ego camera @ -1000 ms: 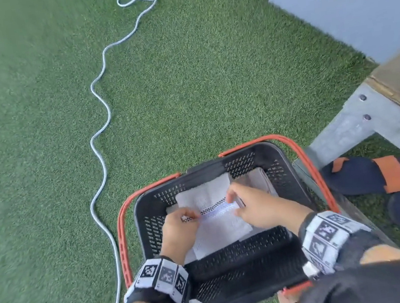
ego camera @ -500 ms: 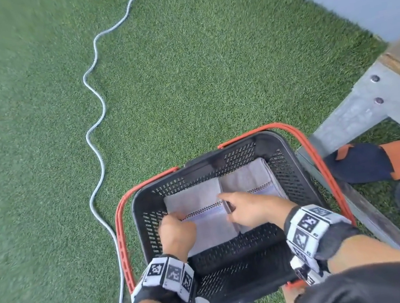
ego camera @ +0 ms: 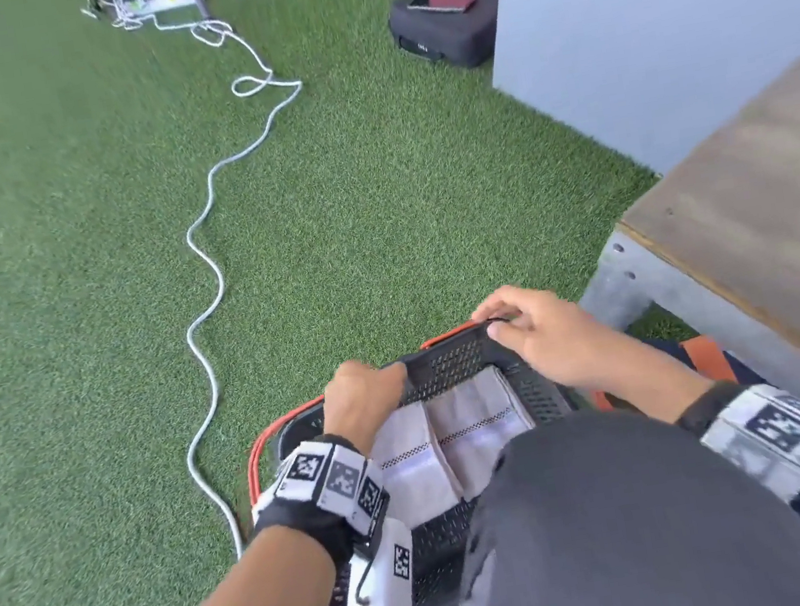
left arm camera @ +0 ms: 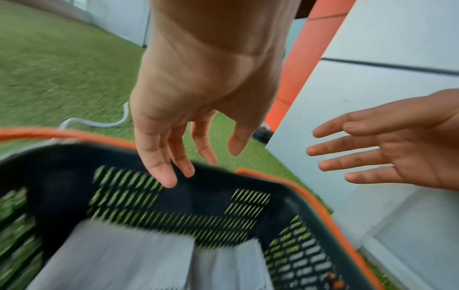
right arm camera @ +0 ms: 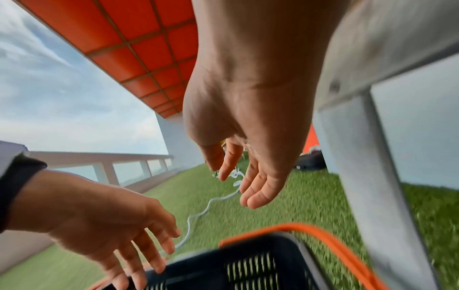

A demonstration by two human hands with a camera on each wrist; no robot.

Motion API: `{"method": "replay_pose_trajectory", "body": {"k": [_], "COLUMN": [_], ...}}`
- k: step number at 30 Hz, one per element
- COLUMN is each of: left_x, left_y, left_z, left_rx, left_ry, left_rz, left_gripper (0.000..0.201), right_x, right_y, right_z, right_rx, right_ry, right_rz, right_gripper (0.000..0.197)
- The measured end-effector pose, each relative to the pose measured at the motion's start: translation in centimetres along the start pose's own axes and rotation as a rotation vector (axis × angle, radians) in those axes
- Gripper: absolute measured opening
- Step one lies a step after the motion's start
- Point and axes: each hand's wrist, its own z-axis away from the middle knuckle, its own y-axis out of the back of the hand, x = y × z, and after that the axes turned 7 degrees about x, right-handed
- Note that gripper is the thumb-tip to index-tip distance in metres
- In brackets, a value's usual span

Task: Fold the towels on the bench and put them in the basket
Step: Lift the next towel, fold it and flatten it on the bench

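A black basket with orange handles stands on the grass below me. Two folded grey towels, one on the left and one on the right, lie side by side inside it, blurred in the left wrist view. My left hand hovers at the far rim with loose, empty fingers; whether it touches the rim I cannot tell. Over the basket's far right corner my right hand is spread and holds nothing. My dark-clothed knee hides the basket's near right part.
The wooden bench on its grey metal frame stands close on the right, with dark-and-orange slippers under it. A white cable snakes across the grass on the left. A black bag lies by the grey wall far ahead.
Both hands have let go of the towel in the basket and risen to its far rim. The towels stay flat inside. My view has tilted up.
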Motion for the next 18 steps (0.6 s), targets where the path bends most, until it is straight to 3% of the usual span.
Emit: {"method": "replay_pose_trajectory", "body": {"k": [7, 14, 18], "left_x": [8.3, 14.5, 17.4], "left_y": [5.1, 9.1, 8.7], "left_z": [5.6, 15.7, 21.7], "left_rx": [-0.037, -0.047, -0.092], "left_ry": [-0.327, -0.624, -0.769], "left_rz": [-0.019, -0.056, -0.094], "left_gripper": [0.024, 0.023, 0.024], "right_x": [-5.8, -9.3, -9.4], "right_y": [8.8, 13.8, 16.0], "right_z": [7.9, 17.6, 23.0], "right_rx": [0.284, 0.447, 0.510], "right_ry": [0.034, 0.060, 0.038], "right_rz": [-0.064, -0.047, 0.001], "right_gripper": [0.013, 0.017, 0.015]}}
